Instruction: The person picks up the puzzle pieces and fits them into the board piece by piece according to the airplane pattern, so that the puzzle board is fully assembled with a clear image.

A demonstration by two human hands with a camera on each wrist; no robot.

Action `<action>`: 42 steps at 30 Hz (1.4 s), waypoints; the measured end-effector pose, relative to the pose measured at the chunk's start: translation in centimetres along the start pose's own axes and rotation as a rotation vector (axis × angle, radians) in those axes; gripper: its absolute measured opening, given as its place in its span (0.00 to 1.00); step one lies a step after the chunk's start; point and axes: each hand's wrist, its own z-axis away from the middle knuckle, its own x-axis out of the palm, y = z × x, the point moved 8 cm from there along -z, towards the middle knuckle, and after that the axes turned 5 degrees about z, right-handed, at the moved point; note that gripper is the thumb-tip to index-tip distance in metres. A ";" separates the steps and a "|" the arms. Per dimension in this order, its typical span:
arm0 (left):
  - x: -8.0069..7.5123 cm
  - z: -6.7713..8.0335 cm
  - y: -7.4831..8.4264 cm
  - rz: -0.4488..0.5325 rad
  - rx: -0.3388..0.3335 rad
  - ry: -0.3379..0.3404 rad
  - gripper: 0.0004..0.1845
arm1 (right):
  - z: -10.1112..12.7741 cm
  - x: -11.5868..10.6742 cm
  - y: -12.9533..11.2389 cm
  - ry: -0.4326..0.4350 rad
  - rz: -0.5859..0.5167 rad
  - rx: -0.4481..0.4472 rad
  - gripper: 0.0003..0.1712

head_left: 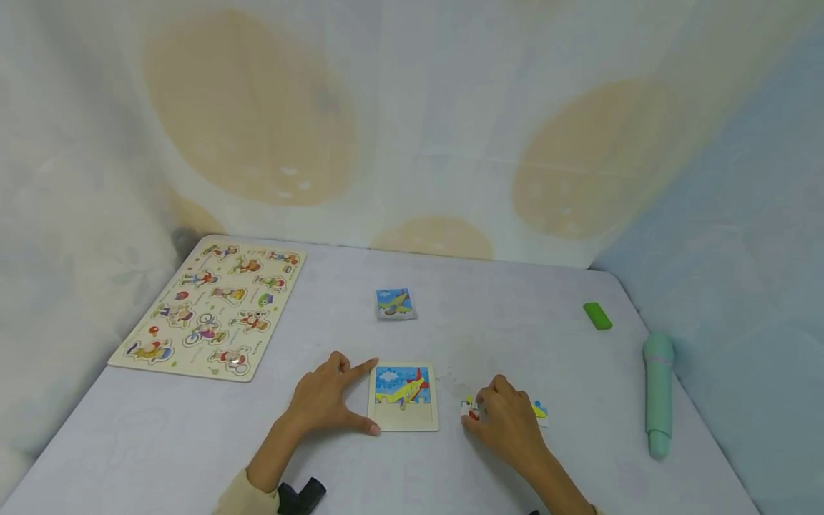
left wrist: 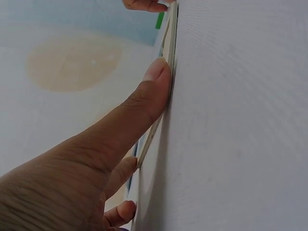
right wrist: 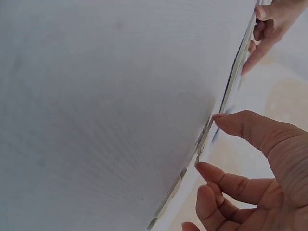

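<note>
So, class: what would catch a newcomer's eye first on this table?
Probably the small airplane puzzle board at the front, its lower part unfilled, with the left hand steadying its left edge. Just right of it, the right hand covers loose puzzle pieces. A big peg puzzle board lies far left.

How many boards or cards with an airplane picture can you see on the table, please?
2: the small airplane card lies mid-table, and the airplane puzzle board is braced by the left hand. Loose pieces under the right hand aren't counted.
</note>
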 end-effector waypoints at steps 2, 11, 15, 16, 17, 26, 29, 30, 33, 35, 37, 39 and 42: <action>0.1 0.0 -0.1 -0.001 -0.002 -0.004 0.59 | -0.1 0.1 0.0 -0.005 0.004 0.005 0.20; 0.2 0.1 -0.2 -0.004 -0.010 -0.006 0.58 | -0.1 -0.5 -1.2 0.043 -0.026 -0.030 0.19; 0.1 0.1 -0.2 -0.008 -0.009 -0.002 0.58 | -0.2 -0.5 -2.3 0.030 -0.054 -0.046 0.21; 0.1 0.1 -0.2 -0.007 -0.010 -0.003 0.58 | -0.3 -0.5 -2.6 0.021 -0.059 -0.045 0.21; 0.1 0.1 -0.2 -0.006 -0.012 -0.004 0.58 | -0.3 -0.4 -2.9 0.013 -0.063 -0.045 0.21; 0.0 0.1 -0.1 -0.014 0.002 0.007 0.59 | -0.9 0.3 -6.4 -0.050 -0.076 -0.106 0.24; 0.0 0.1 -0.1 -0.018 0.006 0.009 0.59 | -1.0 0.3 -7.7 -0.048 -0.072 -0.153 0.23; 0.0 0.1 -0.2 -0.018 0.005 0.010 0.59 | -1.1 0.4 -8.1 -0.046 -0.067 -0.169 0.23; 0.0 0.0 -0.2 -0.018 0.006 0.011 0.59 | -1.3 0.5 -9.2 -0.044 -0.069 -0.210 0.22; 0.0 0.0 -0.2 -0.017 0.010 0.010 0.60 | -1.4 0.7 -9.8 -0.054 -0.073 -0.224 0.21; -0.1 0.1 -0.1 -0.014 0.017 0.010 0.60 | -1.5 0.9 -10.5 -0.069 -0.077 -0.237 0.21; -0.2 0.1 -0.1 -0.006 0.025 0.011 0.60 | -1.6 1.1 -11.1 -0.077 -0.069 -0.254 0.21; -0.3 0.2 0.0 0.003 0.033 0.013 0.60 | -1.8 1.4 -11.8 -0.081 -0.034 -0.278 0.22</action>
